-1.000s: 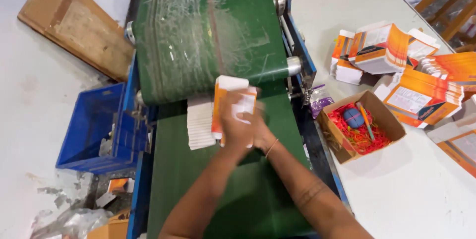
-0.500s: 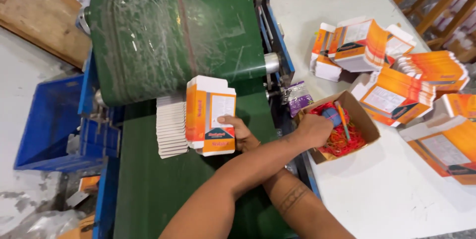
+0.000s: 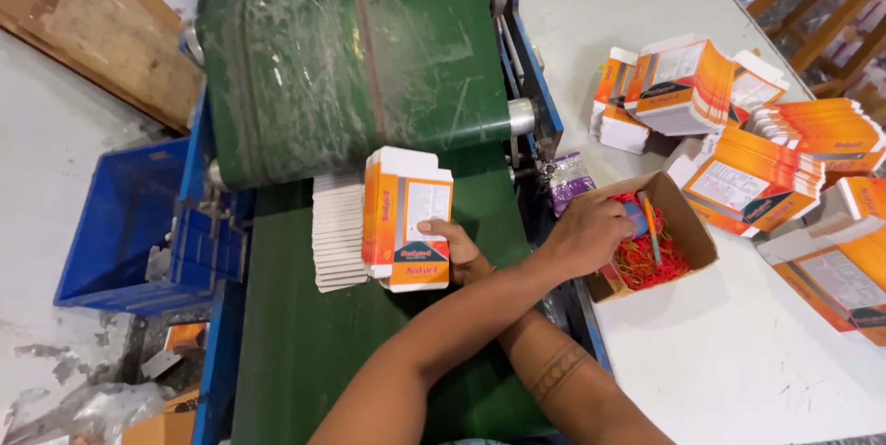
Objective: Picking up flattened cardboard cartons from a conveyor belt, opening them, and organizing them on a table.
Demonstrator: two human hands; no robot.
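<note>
My arms are crossed. My right hand (image 3: pixel 454 256) grips the lower edge of an upright stack of flat orange-and-white cartons (image 3: pixel 406 219) standing on the green conveyor belt (image 3: pixel 305 353). A row of white-edged flat cartons (image 3: pixel 338 233) lies just left of that stack. My left hand (image 3: pixel 591 234) reaches over the right forearm into a small open cardboard box (image 3: pixel 692 228) on the white table. Its fingers are down among red and orange rubber bands (image 3: pixel 651 265), beside a blue-and-orange pen-like thing (image 3: pixel 650 223). Whether the fingers hold a band is hidden.
Piles of orange-and-white flat cartons (image 3: pixel 729 122) cover the right of the white table (image 3: pixel 738 362). A purple foil packet (image 3: pixel 570 177) lies by the belt's roller (image 3: pixel 521 117). A blue crate (image 3: pixel 129 223) stands left of the conveyor, with a wooden board (image 3: pixel 83 20) behind it.
One second ago both hands held the carton stack. My left hand has let go and crossed right into the rubber band box; my right hand keeps the stack upright.
</note>
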